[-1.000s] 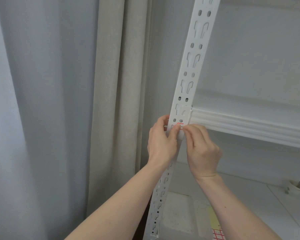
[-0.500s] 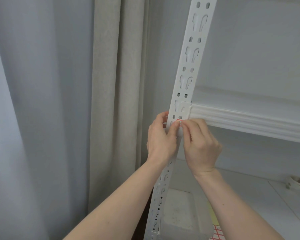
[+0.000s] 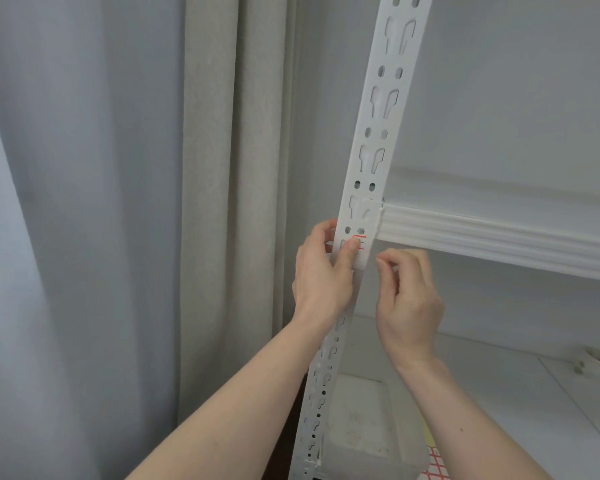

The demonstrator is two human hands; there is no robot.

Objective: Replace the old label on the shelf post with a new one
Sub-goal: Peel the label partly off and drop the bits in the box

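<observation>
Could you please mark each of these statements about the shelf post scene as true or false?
1. The left hand presses a thumb on the label on the post. True.
2. The right hand is flat against the label. False: it is off the post, to the right of it and lower, fingers curled.
3. The label has red markings. True.
4. The label sits far above the shelf. False: it is about level with the shelf's front edge.
5. A curtain hangs left of the post. True.
6. The post is solid, without holes. False: it has rows of slots and holes.
</observation>
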